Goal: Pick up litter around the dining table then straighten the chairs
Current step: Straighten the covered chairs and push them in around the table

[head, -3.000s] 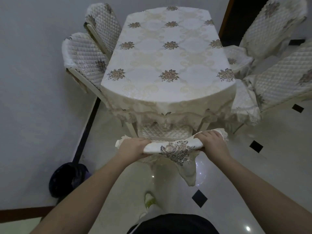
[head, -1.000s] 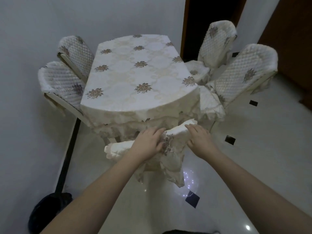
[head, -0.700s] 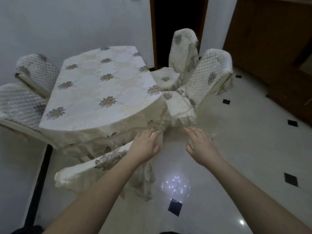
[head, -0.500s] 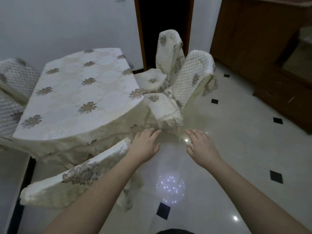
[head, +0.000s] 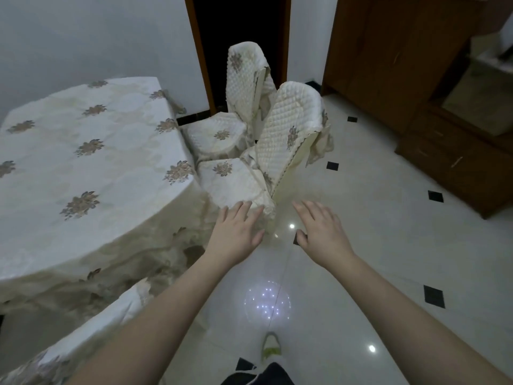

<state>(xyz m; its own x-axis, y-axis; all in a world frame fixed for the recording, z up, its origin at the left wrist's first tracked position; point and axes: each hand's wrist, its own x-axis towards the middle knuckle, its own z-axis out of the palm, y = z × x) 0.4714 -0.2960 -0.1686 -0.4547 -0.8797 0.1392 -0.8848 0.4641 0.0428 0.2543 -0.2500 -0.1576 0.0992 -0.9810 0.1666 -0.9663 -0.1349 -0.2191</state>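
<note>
Three quilted-cover chairs: near (head: pixel 286 140), far (head: pixel 244 79), one at lower left (head: pixel 91 337). One dining table (head: pixel 83 162). Left hand (head: pixel 236 234) and right hand (head: pixel 322 234) released, fingers extended, grasping nothing.

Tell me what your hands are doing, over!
Left hand open, right hand open, both empty. Nearest chair just ahead, untouched. Floor between looks bare.

Dark wooden cabinet (head: pixel 410 59) (perhaps a wardrobe) beside dark doorway (head: pixel 241 37), black-diamond floor tiles (head: pixel 435 196).
</note>
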